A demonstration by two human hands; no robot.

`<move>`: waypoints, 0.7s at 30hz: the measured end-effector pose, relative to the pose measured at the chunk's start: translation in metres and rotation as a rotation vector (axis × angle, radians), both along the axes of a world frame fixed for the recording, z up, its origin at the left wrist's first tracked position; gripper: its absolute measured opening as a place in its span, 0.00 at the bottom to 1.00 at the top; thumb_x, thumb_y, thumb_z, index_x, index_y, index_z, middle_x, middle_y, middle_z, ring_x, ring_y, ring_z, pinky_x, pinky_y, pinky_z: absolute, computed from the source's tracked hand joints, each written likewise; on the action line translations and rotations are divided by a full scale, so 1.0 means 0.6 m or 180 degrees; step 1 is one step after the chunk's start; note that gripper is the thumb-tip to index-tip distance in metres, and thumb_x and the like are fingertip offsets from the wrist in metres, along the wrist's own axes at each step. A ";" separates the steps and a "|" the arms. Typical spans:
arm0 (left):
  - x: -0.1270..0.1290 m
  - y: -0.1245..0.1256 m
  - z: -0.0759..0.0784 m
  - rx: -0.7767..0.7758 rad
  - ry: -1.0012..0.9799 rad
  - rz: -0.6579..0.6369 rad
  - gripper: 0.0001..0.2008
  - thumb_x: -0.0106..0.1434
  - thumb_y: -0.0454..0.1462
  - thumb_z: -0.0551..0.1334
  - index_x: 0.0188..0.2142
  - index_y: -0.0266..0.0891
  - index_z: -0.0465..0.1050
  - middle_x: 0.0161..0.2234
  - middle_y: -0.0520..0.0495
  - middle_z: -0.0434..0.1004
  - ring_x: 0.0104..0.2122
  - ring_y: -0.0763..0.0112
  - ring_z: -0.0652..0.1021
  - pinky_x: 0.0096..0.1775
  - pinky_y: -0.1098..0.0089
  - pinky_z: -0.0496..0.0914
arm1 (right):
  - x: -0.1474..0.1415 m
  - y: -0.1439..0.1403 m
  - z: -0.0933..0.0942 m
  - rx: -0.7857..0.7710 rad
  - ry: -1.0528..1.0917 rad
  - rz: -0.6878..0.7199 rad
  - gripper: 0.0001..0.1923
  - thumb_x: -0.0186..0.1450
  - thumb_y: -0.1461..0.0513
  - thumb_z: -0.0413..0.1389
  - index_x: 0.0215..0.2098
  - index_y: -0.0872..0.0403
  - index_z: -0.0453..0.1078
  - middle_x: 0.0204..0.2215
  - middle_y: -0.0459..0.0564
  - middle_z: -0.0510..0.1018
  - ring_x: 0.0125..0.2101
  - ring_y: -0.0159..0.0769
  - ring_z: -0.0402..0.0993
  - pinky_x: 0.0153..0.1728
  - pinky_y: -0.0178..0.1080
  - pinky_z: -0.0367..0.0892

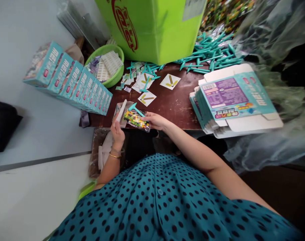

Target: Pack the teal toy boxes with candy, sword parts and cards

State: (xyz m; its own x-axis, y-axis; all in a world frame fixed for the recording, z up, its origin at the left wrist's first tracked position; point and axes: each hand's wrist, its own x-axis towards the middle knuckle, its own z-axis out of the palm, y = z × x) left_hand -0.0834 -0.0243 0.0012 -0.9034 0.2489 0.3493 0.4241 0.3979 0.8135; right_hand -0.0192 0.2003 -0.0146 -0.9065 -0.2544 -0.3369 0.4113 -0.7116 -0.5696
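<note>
- A small clear bag [136,120] of coloured pieces is being held by the right hand [156,121] at the near edge of the table [175,107]; the fingers are being closed on the bag's right end.
- A teal pickaxe [135,109] is lying across the top of the bag, touching it.
- An opened box [121,113] is being held up by the left hand [117,133], just left of the bag; the fingers are being curled around the box's lower edge.
- A row of finished boxes [74,80] is being kept at the table's left end, leaning one on another.
- A green bowl [109,63] of white sheets is standing behind that row.
- Cards [146,98] printed with yellow tools are lying mid-table, well apart from the hands.
- Flat box blanks [232,100] are stacked on the right.
- Loose teal toys [212,53] are piled beside a large green carton [152,30] at the back.
</note>
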 end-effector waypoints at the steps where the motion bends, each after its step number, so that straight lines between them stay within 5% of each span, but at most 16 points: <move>1: 0.003 0.005 0.000 -0.0080 0.0148 -0.0052 0.32 0.76 0.55 0.45 0.62 0.38 0.74 0.60 0.37 0.77 0.63 0.58 0.74 0.66 0.60 0.66 | -0.003 -0.001 -0.002 0.0108 -0.0092 -0.0037 0.10 0.61 0.68 0.67 0.37 0.56 0.72 0.31 0.49 0.85 0.29 0.33 0.82 0.31 0.33 0.81; 6: 0.023 0.056 -0.021 -0.1058 0.0865 -0.0874 0.28 0.77 0.50 0.46 0.61 0.38 0.76 0.62 0.37 0.76 0.63 0.56 0.74 0.66 0.53 0.64 | 0.002 0.023 -0.010 0.0783 -0.0278 -0.0494 0.10 0.59 0.70 0.67 0.36 0.54 0.72 0.27 0.47 0.83 0.25 0.34 0.79 0.26 0.34 0.79; 8: 0.037 0.079 -0.035 -0.1272 0.1028 -0.0962 0.27 0.78 0.49 0.46 0.59 0.38 0.77 0.58 0.37 0.79 0.60 0.55 0.76 0.63 0.52 0.66 | 0.004 0.033 -0.005 0.1023 -0.0426 -0.0312 0.10 0.58 0.69 0.67 0.35 0.54 0.73 0.25 0.47 0.81 0.23 0.34 0.77 0.23 0.35 0.78; 11: 0.053 0.101 -0.046 -0.1315 0.1116 -0.1054 0.28 0.78 0.47 0.45 0.56 0.38 0.79 0.55 0.39 0.82 0.57 0.56 0.78 0.61 0.53 0.69 | -0.001 0.049 0.011 0.1299 -0.0628 0.0046 0.12 0.57 0.67 0.70 0.35 0.55 0.74 0.22 0.48 0.79 0.22 0.37 0.76 0.23 0.38 0.78; 16: 0.047 0.112 -0.024 -0.0744 0.0931 -0.0713 0.28 0.79 0.47 0.43 0.56 0.36 0.77 0.54 0.36 0.81 0.56 0.59 0.79 0.60 0.54 0.70 | -0.020 0.070 0.060 0.1601 -0.0416 -0.0301 0.14 0.68 0.60 0.62 0.50 0.56 0.71 0.38 0.54 0.83 0.35 0.40 0.82 0.34 0.42 0.82; 18: 0.040 0.118 -0.011 -0.0364 0.0827 -0.0492 0.28 0.78 0.49 0.45 0.55 0.36 0.77 0.53 0.36 0.81 0.56 0.59 0.79 0.60 0.55 0.70 | -0.024 0.057 0.081 0.2247 -0.0051 -0.0543 0.20 0.71 0.59 0.57 0.59 0.56 0.65 0.47 0.58 0.81 0.44 0.44 0.81 0.44 0.48 0.82; 21: 0.028 0.127 0.010 0.0000 0.0627 -0.0320 0.30 0.77 0.54 0.47 0.54 0.36 0.78 0.53 0.36 0.81 0.55 0.58 0.79 0.59 0.58 0.71 | -0.024 0.022 0.101 0.4034 0.0416 -0.1010 0.28 0.70 0.61 0.56 0.66 0.59 0.61 0.59 0.66 0.73 0.58 0.55 0.73 0.60 0.60 0.71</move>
State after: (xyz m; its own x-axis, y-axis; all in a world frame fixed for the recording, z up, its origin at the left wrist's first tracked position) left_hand -0.0664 0.0516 0.0075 -0.7883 0.3341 0.5167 0.6124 0.3456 0.7110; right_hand -0.0334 0.2134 0.0459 -0.9119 0.4007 -0.0886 0.2173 0.2885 -0.9325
